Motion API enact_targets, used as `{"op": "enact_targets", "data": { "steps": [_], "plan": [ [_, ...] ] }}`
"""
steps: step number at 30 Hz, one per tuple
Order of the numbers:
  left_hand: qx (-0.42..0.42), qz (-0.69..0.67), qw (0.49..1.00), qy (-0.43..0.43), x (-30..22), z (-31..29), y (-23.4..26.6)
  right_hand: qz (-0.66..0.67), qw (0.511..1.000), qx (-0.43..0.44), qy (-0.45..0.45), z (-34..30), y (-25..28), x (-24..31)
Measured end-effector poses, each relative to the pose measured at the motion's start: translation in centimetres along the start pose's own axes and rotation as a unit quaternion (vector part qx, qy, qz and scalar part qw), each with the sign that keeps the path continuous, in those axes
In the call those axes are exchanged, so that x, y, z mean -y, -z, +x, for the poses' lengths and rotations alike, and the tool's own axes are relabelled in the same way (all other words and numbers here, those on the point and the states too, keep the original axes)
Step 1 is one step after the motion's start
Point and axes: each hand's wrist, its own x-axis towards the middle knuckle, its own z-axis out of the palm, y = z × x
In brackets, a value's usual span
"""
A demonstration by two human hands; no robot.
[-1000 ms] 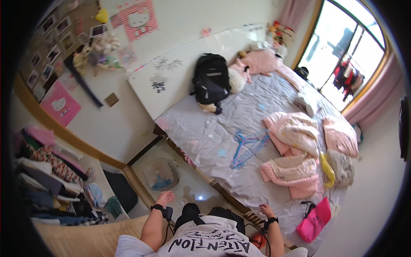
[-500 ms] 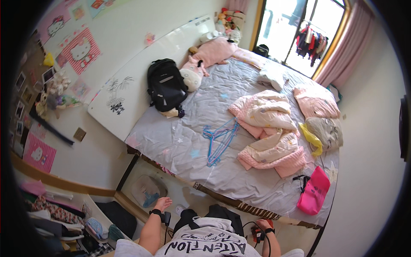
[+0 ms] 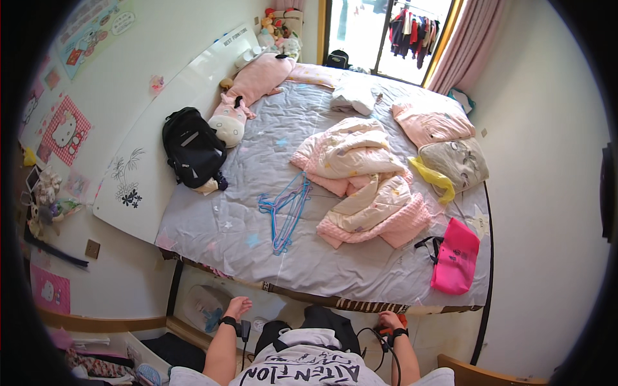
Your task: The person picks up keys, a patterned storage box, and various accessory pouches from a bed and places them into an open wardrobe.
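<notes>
My left hand (image 3: 239,307) hangs low over the floor just short of the bed's near edge, palm partly turned up and fingers apart, holding nothing. A black band with a small black box (image 3: 244,329) sits on that wrist. My right hand (image 3: 389,320) is at the bed's near edge, its fingers curled. Beside it shows an orange-red thing (image 3: 403,320), too small and covered to name. A black cable (image 3: 364,332) loops by this hand. On the bed ahead lie blue and purple hangers (image 3: 285,212), a cream and pink quilt (image 3: 364,167) and a bright pink bag (image 3: 456,257).
A black backpack (image 3: 193,149) leans on the white headboard (image 3: 132,174), near plush toys. Folded bedding (image 3: 432,122), a grey cushion (image 3: 460,167) and a yellow cloth (image 3: 432,180) lie at the right. An open drawer of clothes (image 3: 96,363) stands at lower left; a pale bin (image 3: 205,305) is below the bed.
My view has turned to the right, so the bed and its things sit farther left in the picture. Both hands have risen slightly in view; the left stays spread, the right curled by the orange-red thing.
</notes>
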Motion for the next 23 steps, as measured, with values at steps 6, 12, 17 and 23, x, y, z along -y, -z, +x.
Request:
{"op": "enact_targets", "data": {
  "steps": [6, 12, 17, 23],
  "plan": [
    [0.019, 0.028, 0.999, -0.021, -1.1, -0.6, -2.2, -0.067, 0.997, -0.039, -0.020, 0.0, 1.4, -2.3],
    [0.026, 0.061, 0.998, 0.010, -0.8, -0.7, -1.5, -0.091, 0.994, -0.054, 0.020, -0.9, 0.3, -2.8],
    [0.025, 0.093, 0.993, 0.069, -0.9, 0.4, -0.6, -0.027, 0.999, -0.035, 0.021, -2.8, -1.1, -2.3],
    [0.050, 0.152, 0.983, 0.088, -2.7, 2.7, -0.7, 0.023, 0.997, -0.068, -0.030, -6.1, -2.6, -2.5]
  ]
}}
